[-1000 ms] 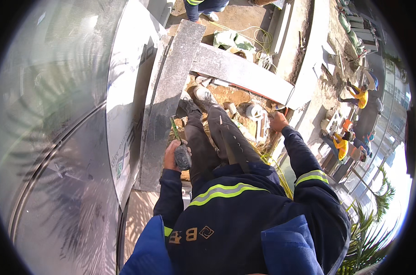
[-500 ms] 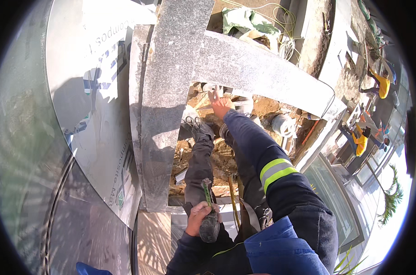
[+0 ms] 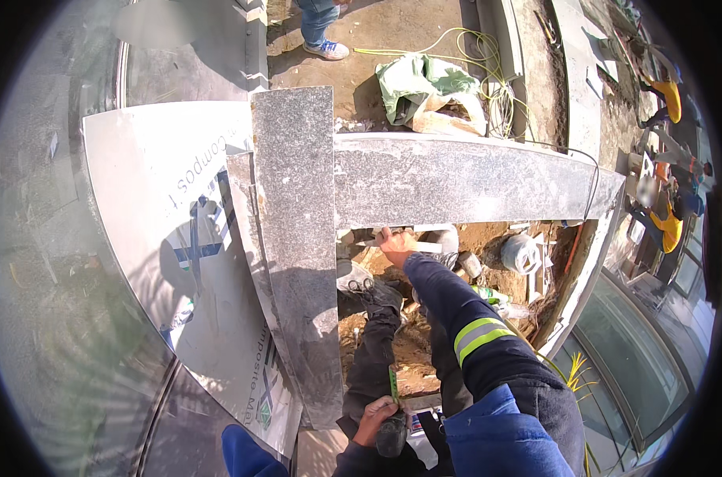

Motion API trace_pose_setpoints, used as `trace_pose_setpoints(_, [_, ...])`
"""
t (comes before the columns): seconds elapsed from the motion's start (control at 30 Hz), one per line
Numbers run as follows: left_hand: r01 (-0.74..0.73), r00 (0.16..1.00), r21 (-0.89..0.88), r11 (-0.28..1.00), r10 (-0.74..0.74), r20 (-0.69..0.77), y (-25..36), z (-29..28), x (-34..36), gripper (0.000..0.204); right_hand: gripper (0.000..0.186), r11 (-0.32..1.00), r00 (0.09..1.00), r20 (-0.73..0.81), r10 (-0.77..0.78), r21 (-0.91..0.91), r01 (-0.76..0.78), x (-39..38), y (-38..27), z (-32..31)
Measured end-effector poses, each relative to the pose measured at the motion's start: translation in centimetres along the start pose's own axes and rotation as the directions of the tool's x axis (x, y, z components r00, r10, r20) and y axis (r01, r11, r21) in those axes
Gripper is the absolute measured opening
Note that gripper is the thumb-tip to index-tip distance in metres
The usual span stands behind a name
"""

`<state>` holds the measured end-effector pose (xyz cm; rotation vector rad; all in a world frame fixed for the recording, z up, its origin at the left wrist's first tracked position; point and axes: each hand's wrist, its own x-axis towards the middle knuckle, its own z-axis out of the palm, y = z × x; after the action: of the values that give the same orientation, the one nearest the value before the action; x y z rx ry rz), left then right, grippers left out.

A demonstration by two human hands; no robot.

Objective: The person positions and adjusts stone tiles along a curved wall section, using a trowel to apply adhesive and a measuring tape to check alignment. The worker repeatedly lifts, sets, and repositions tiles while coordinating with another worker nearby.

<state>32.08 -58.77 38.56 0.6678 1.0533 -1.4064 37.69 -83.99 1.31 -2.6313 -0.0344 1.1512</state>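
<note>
Reaching forward, the right hand (image 3: 396,245) has come away from beside the white cylindrical container (image 3: 520,254), now rightward of its fingers, to the near edge of the speckled grey crosswise slab (image 3: 464,183), just beyond them; the work has thus shifted to that edge. Those fingers are bent, but whether they grasp anything I cannot tell. The left hand (image 3: 374,421) keeps its fingers curled around a dark rounded tool (image 3: 391,436), its green strip (image 3: 393,383) pointing away from them.

Bare hands (image 3: 375,420), one gripping dark tool (image 3: 391,435), grey slab (image 3: 480,180); brown soil (image 3: 415,375)
</note>
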Motion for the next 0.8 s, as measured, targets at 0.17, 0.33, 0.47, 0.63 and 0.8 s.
trace_pose_setpoints(0.17, [-0.052,0.997,0.186,0.981,0.062,-0.049,0.5,0.1,-1.5,0.020,0.034,0.985,0.983,-0.179,0.039,0.174,-0.008,-8.6,-1.7,-6.4])
trace_pose_setpoints(0.33, [-0.091,0.988,0.407,0.909,0.135,-0.081,2.8,3.5,-4.6,0.028,0.027,0.457,0.558,-0.228,0.798,0.832,-0.314,-17.9,8.2,-8.4])
trace_pose_setpoints(0.47, [-0.127,0.984,0.428,0.895,0.168,-0.059,5.1,6.3,-5.7,0.023,0.018,-0.254,0.424,0.084,0.902,0.897,0.362,-25.4,15.9,-14.5])
trace_pose_setpoints(0.63, [-0.160,0.983,0.440,0.883,0.184,-0.013,3.6,13.2,-7.8,0.023,0.026,-0.371,0.190,0.319,0.928,0.823,0.430,-34.2,22.5,-15.1])
trace_pose_setpoints(0.8, [-0.229,0.959,0.721,0.655,0.278,0.051,3.6,17.9,-8.0,0.025,0.023,-0.418,0.109,0.473,0.874,0.618,0.666,-47.2,20.5,-17.3])
